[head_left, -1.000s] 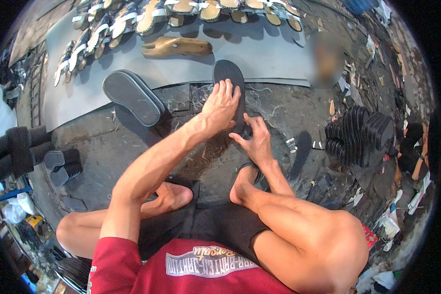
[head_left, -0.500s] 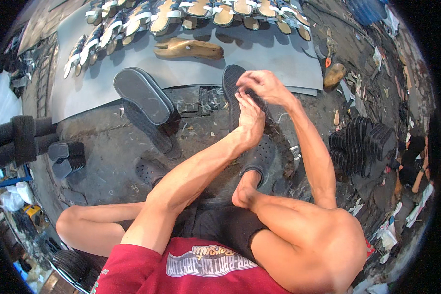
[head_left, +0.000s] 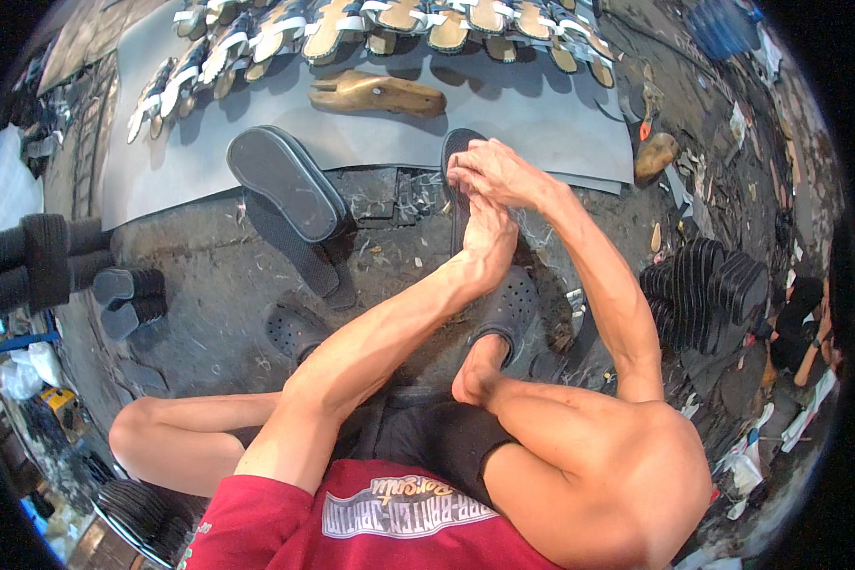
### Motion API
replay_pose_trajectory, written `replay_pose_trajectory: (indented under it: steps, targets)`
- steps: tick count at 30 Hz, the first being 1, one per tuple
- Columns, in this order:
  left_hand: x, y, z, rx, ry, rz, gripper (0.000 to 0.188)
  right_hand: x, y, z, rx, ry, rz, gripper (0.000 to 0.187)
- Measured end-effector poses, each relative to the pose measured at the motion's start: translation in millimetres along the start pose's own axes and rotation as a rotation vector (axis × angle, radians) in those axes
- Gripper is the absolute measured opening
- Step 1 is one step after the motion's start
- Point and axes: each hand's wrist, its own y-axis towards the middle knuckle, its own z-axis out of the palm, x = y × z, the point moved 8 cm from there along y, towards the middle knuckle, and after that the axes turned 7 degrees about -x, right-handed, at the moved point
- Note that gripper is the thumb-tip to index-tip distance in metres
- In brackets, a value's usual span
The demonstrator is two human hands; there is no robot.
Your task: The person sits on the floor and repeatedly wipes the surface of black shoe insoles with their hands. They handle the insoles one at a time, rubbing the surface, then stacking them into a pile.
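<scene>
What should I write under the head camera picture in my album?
Left grip and right grip together over a black sole, sandals beyond.

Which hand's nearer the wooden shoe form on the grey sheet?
Right. In view, the right hand is below-right of the wooden shoe form; the left hand is lower, farther.

From the remote station, I classified the location as a footwear workshop. Indicators were: sandals [head_left: 337, 33] in rows on a grey sheet [head_left: 180, 171], a wooden shoe last [head_left: 380, 94], stacked black soles [head_left: 691, 290], and material scraps [head_left: 679, 185] littering the dark, worn floor [head_left: 204, 285].
</scene>
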Motion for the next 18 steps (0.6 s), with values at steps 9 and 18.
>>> replay_pose_trajectory:
  steps: [9, 18]
  targets:
    - [15.6, -8.9, -3.1, -0.194, 0.004, -0.101, 0.065, -37.0, 33.6, -26.9, -0.455, -0.069, 0.004, 0.032]
    - [24.6, -14.8, -14.8, -0.208, -0.038, -0.05, 0.068, -79.5, -29.7, -32.8, -0.717, 0.026, 0.26, 0.03]
